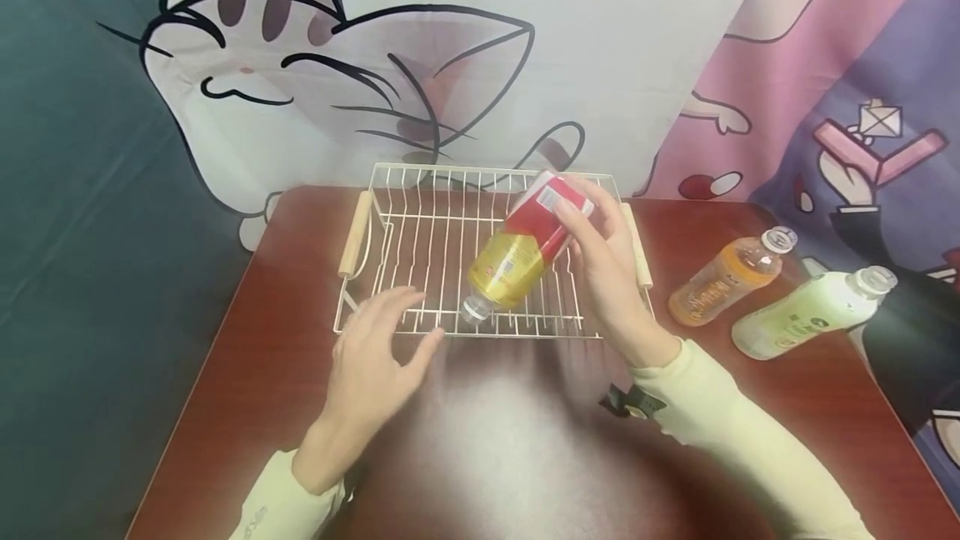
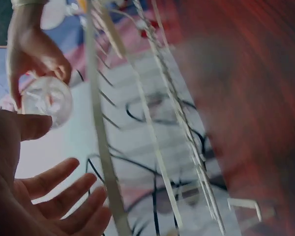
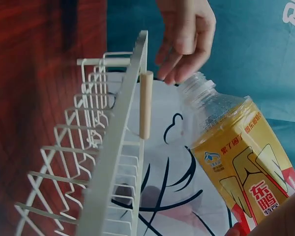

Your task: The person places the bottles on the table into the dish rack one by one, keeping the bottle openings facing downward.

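My right hand [image 1: 611, 273] grips a bottle [image 1: 517, 261] with a red and yellow label by its base end. The bottle tilts over a cream wire rack [image 1: 420, 215], its capped neck pointing down toward the left. In the right wrist view the label of the bottle [image 3: 246, 167] faces the camera. My left hand [image 1: 378, 361] hovers at the rack's front edge, thumb and fingers apart, holding nothing. The left wrist view shows the bottle's clear end [image 2: 49, 101] close to the thumb of the left hand [image 2: 44, 182].
On the right of the red-brown table [image 1: 255, 390] lie an orange drink bottle [image 1: 727, 277] and a pale green bottle [image 1: 813, 315]. Wooden handles [image 1: 356, 233] flank the rack. A cartoon-print cloth [image 1: 600, 48] hangs behind.
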Demonstrator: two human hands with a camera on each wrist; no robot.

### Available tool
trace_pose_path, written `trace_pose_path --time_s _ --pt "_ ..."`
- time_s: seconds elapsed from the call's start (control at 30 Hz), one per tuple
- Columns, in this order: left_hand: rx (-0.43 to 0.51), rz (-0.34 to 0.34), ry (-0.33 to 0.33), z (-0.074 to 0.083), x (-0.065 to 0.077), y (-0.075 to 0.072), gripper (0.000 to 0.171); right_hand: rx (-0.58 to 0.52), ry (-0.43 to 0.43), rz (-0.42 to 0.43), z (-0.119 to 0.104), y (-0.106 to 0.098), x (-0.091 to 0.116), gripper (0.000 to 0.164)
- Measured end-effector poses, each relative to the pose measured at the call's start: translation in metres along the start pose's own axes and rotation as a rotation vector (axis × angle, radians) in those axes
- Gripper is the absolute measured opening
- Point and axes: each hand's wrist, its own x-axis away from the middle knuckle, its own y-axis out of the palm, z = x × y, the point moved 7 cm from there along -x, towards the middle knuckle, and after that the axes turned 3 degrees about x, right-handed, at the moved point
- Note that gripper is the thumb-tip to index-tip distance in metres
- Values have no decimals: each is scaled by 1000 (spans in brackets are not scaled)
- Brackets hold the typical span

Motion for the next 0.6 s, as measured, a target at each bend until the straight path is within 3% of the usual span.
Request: trace_pose_path --time_s 0.07,0.17,0.37,0.6 --pt "-58 36 2 -9 0 -4 55 24 -6 2 0 5 -8 49" --pt "-119 53 -68 -26 -1 -10 69 56 8 13 3 13 -20 53" --pt "-184 -28 -253 -55 3 -13 97 87 48 21 13 33 -47 64" --pt "-175 -83 -344 -64 7 -7 106 100 62 -18 22 62 -76 59"
